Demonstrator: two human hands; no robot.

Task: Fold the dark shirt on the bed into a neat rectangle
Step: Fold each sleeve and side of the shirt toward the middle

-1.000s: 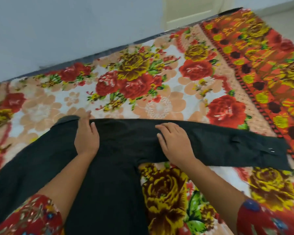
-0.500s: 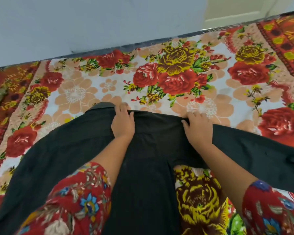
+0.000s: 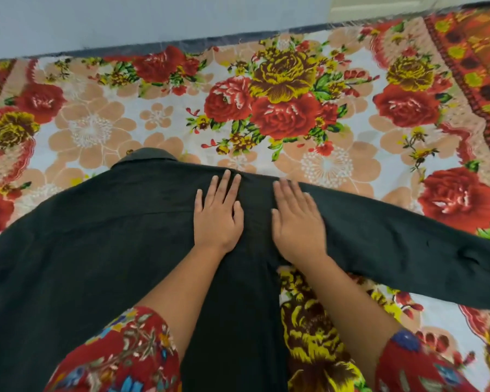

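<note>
The dark shirt (image 3: 96, 244) lies spread flat on the bed, collar (image 3: 146, 155) pointing away from me. One long sleeve (image 3: 408, 250) stretches out to the right, its cuff near the frame edge. My left hand (image 3: 218, 213) rests palm down on the shirt near the right shoulder, fingers spread. Beside it, my right hand (image 3: 296, 222) lies flat where the sleeve joins the body. Neither hand grips cloth. The shirt's lower part runs out of view under my arms.
A floral bedsheet (image 3: 266, 108) with red and yellow roses covers the bed. A pale wall (image 3: 125, 18) runs along the bed's far edge, with a door frame (image 3: 379, 4) at top right. An orange-red patterned border (image 3: 478, 66) lies at the far right.
My view has swung left, showing more of the shirt's left side. Both hands slid back from the shirt's top edge and now lie flat, closer together.
</note>
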